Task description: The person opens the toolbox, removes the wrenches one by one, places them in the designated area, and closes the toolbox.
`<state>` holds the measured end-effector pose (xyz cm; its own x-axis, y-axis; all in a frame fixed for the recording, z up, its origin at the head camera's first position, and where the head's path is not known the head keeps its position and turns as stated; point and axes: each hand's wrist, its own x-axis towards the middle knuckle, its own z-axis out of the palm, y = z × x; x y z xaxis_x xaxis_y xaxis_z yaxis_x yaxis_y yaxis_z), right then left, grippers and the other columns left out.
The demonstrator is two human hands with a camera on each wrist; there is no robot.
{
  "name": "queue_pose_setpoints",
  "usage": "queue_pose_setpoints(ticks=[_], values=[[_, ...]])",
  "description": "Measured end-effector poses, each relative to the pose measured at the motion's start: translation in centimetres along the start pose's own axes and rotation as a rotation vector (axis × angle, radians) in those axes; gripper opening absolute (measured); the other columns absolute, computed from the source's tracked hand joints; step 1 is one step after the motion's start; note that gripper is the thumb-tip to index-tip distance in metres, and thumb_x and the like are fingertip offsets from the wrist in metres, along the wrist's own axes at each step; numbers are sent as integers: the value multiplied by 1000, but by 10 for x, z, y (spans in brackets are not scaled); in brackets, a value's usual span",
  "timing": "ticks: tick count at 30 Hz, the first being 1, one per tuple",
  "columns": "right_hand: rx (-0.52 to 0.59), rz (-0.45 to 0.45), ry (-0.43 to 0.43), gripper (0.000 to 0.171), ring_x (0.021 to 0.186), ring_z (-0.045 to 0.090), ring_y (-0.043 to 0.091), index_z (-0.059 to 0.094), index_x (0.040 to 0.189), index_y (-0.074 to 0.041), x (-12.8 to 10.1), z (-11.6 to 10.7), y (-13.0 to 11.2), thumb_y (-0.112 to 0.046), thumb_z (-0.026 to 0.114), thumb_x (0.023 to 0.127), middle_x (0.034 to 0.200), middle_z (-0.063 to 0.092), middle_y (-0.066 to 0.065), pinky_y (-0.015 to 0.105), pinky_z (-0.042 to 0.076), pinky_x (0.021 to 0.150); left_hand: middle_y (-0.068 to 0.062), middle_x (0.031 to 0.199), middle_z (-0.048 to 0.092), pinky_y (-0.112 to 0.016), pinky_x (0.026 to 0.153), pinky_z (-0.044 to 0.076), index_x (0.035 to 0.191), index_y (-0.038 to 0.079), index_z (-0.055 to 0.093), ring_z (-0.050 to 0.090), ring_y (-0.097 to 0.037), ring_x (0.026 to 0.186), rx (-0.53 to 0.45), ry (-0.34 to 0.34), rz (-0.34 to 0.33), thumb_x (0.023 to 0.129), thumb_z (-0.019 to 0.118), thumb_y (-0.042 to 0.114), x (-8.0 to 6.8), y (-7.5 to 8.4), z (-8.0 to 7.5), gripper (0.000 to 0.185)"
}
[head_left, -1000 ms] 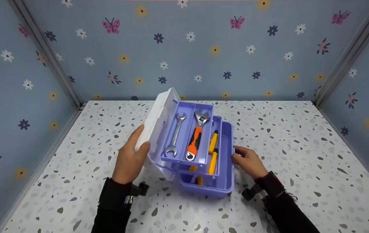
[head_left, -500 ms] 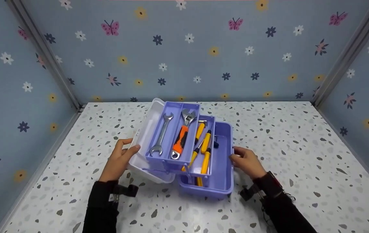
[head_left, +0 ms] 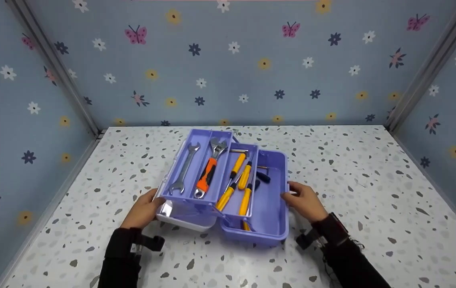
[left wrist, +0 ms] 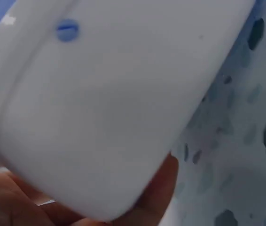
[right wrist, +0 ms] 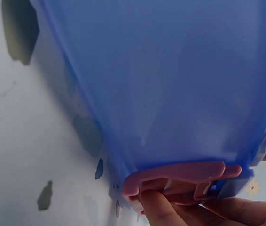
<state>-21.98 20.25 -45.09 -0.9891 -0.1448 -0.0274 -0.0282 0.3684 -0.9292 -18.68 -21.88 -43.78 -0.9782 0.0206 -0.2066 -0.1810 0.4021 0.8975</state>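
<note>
Left hand [head_left: 144,209] cups the white lid [head_left: 186,218] left of the toolbox [head_left: 271,216]; right hand [head_left: 304,201] pinches its latch [right wrist: 180,181]. No readable writing.

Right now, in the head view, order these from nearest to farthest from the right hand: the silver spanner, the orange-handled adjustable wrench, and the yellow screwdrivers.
Measured from the right hand at the toolbox's right wall:
1. Yellow screwdrivers, in the middle tray, nearest.
2. Orange-handled adjustable wrench, right compartment of the top tray.
3. Silver spanner, left compartment of the top tray, farthest.
</note>
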Motion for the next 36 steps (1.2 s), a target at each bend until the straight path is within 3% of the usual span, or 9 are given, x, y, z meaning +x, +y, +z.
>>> queue_pose_setpoints(ticks=[5, 11, 23, 29, 32, 36], values=[[-1, 18, 3, 49, 103, 69, 29, 54, 135, 4, 0, 2, 0, -12, 61, 90, 130, 60, 27, 29, 58, 78, -31, 141, 48, -45, 90, 55, 145, -7, 39, 56, -41, 120, 109, -4, 50, 102, 41, 12, 0, -10, 4, 47], [7, -1, -7, 49, 101, 69, 27, 54, 135, 5, 0, 1, -2, -10, 61, 90, 129, 60, 28, 27, 58, 77, -31, 141, 47, -59, 114, 29, 141, -10, 43, 40, -47, 136, 275, 49, 126, 99, 45, 10, 0, -10, 5, 46], [-42, -30, -9, 53, 112, 65, 39, 49, 137, 9, -1, 3, -1, -12, 63, 91, 131, 58, 30, 38, 57, 89, -32, 141, 47, -59, 114, 28, 137, -11, 48, 38, -49, 136, 317, 60, 101, 98, 47, 13, 3, -12, 8, 45], [-45, -15, 4, 55, 113, 64, 39, 46, 139, 8, -2, 4, 0, -13, 64, 91, 133, 56, 31, 40, 57, 88, -30, 140, 49, -58, 113, 31, 137, -9, 50, 42, -46, 135, 251, 56, 90, 100, 48, 16, 2, -11, 6, 45], [-39, -6, 10, 55, 114, 63, 40, 46, 139, 8, -2, 5, 0, -13, 63, 91, 134, 55, 31, 41, 57, 88, -30, 134, 55, -56, 107, 39, 137, -5, 51, 51, -44, 127, 220, 97, 82, 100, 47, 17, 0, -6, 4, 43], [-35, -3, 15, 55, 114, 63, 40, 47, 139, 7, -1, 5, 2, -12, 64, 91, 134, 55, 31, 41, 57, 89, -27, 134, 56, -50, 101, 45, 139, -2, 49, 55, -40, 122, 170, 200, 74, 102, 44, 19, -3, 4, -1, 43]])
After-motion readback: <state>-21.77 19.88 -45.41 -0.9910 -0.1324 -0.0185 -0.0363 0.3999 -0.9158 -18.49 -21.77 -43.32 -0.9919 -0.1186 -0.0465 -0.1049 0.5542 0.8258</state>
